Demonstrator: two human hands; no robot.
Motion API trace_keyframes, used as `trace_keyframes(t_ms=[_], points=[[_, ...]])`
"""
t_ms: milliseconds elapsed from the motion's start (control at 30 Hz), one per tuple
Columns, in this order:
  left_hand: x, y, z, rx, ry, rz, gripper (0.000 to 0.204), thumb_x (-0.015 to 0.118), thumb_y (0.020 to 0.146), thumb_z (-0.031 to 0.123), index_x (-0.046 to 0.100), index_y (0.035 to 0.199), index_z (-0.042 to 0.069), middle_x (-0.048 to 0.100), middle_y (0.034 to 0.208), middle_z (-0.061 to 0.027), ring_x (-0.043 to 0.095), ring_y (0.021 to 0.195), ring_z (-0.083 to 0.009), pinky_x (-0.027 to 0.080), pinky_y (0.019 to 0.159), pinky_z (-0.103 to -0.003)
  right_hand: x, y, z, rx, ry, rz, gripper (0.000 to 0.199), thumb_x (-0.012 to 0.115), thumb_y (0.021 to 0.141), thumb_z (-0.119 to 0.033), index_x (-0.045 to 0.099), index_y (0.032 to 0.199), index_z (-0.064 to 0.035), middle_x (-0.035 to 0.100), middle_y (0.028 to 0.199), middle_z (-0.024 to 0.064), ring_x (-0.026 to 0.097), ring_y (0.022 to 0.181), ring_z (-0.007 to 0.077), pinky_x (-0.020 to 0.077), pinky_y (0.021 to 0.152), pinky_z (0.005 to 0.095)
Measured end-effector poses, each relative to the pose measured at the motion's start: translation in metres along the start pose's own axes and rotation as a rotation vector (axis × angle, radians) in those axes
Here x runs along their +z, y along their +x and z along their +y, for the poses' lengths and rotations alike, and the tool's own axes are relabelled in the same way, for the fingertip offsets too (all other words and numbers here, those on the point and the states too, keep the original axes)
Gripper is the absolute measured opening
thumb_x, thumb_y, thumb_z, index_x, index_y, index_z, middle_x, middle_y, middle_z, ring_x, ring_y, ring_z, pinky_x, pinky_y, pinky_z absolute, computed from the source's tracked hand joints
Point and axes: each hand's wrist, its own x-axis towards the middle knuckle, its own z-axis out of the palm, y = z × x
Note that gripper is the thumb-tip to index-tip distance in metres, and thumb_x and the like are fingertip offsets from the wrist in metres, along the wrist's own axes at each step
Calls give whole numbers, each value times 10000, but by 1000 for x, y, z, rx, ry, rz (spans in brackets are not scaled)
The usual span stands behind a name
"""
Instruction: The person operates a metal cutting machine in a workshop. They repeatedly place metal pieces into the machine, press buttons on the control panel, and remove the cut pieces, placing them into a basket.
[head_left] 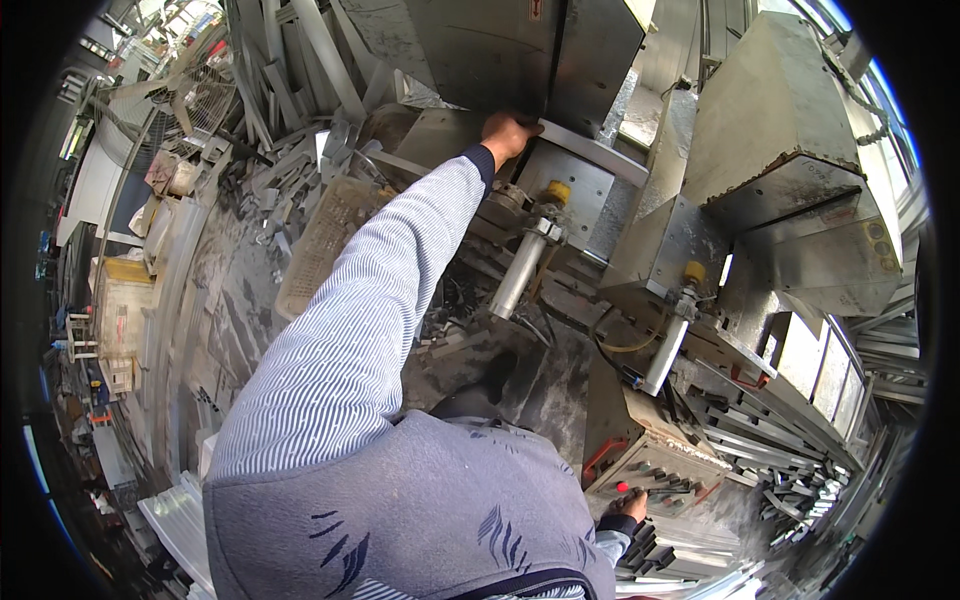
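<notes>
My left hand point(508, 137) reaches forward, its fingers closed on the left end of a pale aluminium profile point(597, 153). The profile lies across a metal bed point(570, 190) under the large steel housing point(490, 50) of a cutting machine. Just below it is an air cylinder point(525, 265) with a yellow cap. Low at the right, my right hand point(627, 506) is at the control panel point(655, 470), beside a red button point(622, 487). Its fingers look curled in; what they touch is too small to make out.
A second machine head point(780, 130) stands at the right, with another air cylinder point(668, 345) below it. At the left are a plastic crate point(325, 240) and heaped metal offcuts point(285, 165). Stacked profiles point(750, 430) lie right of the panel, and a fan point(185, 105) stands far left.
</notes>
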Motion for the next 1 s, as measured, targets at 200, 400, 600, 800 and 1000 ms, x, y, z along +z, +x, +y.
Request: trace_keyframes(t_ms=[200,400,600,800,1000], points=[[-5,6,-43,-40,-207,72,369,688,740,391,690,980,110,661,1010,-99,613,964,-268,458,847,-320,-2,6,4,-6,-33,16,156,488,827,-282,531,748,-155,342,483,-13,306,359,131,241,342,278],[-7,4,-50,-75,-122,142,352,692,735,398,699,956,124,663,1002,-91,611,965,-270,468,823,-336,6,-6,-1,-67,-96,44,155,485,827,-274,526,746,-149,333,479,-11,300,359,130,230,336,277],[-14,-2,-36,-91,-55,134,341,681,734,402,701,950,140,661,1001,-89,607,968,-281,473,820,-349,9,-11,-3,-53,-88,58,153,484,826,-269,521,744,-146,344,496,-15,299,364,132,233,343,270],[-14,-5,-29,-124,-52,144,327,670,751,391,707,946,131,670,991,-93,624,949,-254,464,828,-325,6,-9,-3,-42,-94,51,142,495,824,-268,521,746,-152,353,509,-21,312,375,129,246,353,268],[-13,-7,-24,-152,4,191,327,669,742,400,705,943,144,668,987,-81,617,954,-266,471,805,-337,1,1,-1,3,-91,45,132,489,830,-269,523,744,-175,356,513,-33,315,377,122,245,356,263]])
